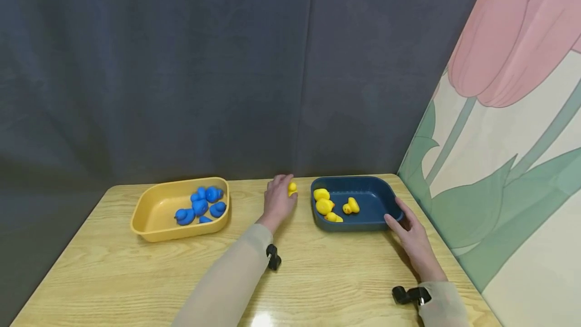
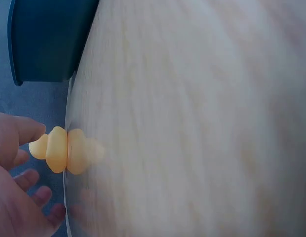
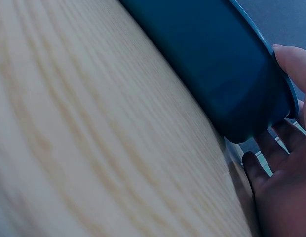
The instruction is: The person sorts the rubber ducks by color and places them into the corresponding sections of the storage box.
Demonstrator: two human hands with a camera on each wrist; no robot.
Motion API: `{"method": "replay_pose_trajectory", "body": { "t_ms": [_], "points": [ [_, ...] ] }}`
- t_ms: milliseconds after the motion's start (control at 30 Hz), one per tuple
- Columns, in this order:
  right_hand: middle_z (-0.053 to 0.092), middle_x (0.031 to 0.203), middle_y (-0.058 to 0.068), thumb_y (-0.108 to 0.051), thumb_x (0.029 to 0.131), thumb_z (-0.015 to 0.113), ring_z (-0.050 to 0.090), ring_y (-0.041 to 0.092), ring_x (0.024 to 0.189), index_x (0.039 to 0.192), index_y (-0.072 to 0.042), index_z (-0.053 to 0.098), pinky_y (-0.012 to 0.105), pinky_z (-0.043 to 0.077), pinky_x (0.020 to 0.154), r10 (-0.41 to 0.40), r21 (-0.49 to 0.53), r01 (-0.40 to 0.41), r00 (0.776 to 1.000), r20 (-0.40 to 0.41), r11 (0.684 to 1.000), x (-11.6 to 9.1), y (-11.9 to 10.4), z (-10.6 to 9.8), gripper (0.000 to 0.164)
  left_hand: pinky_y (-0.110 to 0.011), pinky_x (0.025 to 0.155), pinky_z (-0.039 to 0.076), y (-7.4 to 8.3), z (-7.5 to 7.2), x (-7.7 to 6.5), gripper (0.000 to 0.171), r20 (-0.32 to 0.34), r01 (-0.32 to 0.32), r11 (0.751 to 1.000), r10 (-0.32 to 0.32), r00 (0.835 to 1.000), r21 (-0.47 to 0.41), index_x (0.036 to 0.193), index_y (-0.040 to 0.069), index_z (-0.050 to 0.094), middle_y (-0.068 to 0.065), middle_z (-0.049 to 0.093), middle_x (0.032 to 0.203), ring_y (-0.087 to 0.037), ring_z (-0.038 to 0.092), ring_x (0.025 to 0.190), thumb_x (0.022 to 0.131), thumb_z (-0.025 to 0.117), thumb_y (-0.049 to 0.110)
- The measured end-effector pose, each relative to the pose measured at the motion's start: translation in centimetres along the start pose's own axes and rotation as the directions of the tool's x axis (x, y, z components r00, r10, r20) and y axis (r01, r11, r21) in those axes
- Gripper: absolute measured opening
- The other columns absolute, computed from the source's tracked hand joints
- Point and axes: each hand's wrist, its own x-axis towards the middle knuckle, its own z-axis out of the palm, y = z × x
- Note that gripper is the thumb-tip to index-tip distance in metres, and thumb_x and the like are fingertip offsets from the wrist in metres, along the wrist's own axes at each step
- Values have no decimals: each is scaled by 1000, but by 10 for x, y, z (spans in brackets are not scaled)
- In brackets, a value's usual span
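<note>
A yellow rubber duck [image 2: 56, 149] stands on the table by the back edge, between two plastic trays. My left hand [image 1: 278, 199] reaches around it from the left, fingers loosely bent and spread. In the left wrist view the thumb [image 2: 30, 130] overlaps the duck's neck, while the other fingertips stay apart from it. At the right, my right hand [image 1: 414, 240] grips the dark blue tray [image 1: 363, 226] by its near right corner, thumb on the rim and fingers along the outer wall. Several yellow ducks [image 1: 324, 207] lie in that tray, mostly at its left end.
On the left of the table [image 1: 299, 281] sits a yellow tray [image 1: 156, 206] holding several blue rubber ducks [image 1: 199, 208]. Behind the table hangs a dark curtain [image 1: 204, 74]. A wall with a tulip pattern [image 1: 499, 175] borders the right side.
</note>
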Motion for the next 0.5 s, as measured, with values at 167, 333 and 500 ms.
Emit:
{"method": "replay_pose_trajectory", "body": {
  "t_ms": [167,333,500],
  "points": [
    [11,184,12,-38,114,65,13,40,168,180,-24,18,-5,26,100,-6,5,6,1000,-2,1000,0,-1,0,82,-62,121,40,-2,-2,-1,60,25,40,998,-40,999,38,161,6,56,-18,57,160,-44,48,149,107,77,20],
    [11,184,12,-39,114,65,13,39,168,180,-24,17,-5,26,100,-5,4,5,1000,-6,1000,0,-2,0,82,-56,124,39,-1,-4,-2,51,42,41,997,-43,998,59,153,-1,62,-21,64,151,-44,53,146,108,74,19],
    [11,184,11,-39,114,65,12,38,168,180,-25,17,-5,24,100,4,-9,-4,1000,-5,1000,0,-1,0,82,-53,124,40,-1,-2,-3,44,43,47,997,-50,998,61,147,0,67,-20,68,146,-43,55,143,107,75,15]
  ]
}}
